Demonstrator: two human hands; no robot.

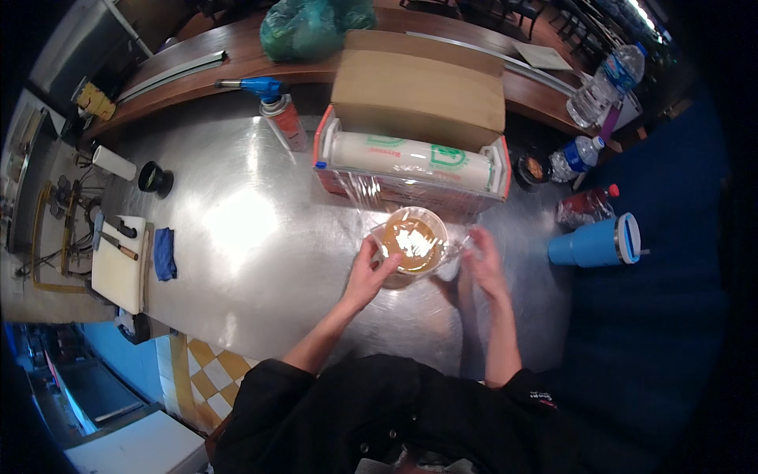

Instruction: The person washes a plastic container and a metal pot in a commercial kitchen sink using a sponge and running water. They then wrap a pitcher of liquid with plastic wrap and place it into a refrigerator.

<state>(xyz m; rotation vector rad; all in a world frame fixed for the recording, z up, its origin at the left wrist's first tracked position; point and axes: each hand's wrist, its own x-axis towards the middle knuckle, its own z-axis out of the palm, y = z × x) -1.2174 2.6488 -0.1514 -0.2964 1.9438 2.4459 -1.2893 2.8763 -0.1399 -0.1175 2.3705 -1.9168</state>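
Note:
A round plastic tub (413, 243) of yellowish-brown contents is tilted above the steel counter, with clear plastic film over it. My left hand (373, 271) grips the tub's left side, thumb at the front rim. On the right, my right hand (484, 260) is closed on a gathered edge of the film, slightly away from the tub. Behind them, an open cardboard box (414, 89) holds a big roll of plastic film (411, 157). Film extends from the box's front toward the tub; whether it is still joined to the roll is hard to tell.
A blue-headed gas torch (284, 112) stands left of the box. At right are a small black bowl (531, 169), water bottles (575, 157), a red-capped bottle (586, 206) and a blue tumbler (592, 242). Far left, a knife (118, 245) lies on a cutting board (115, 278) near a blue cloth (165, 253).

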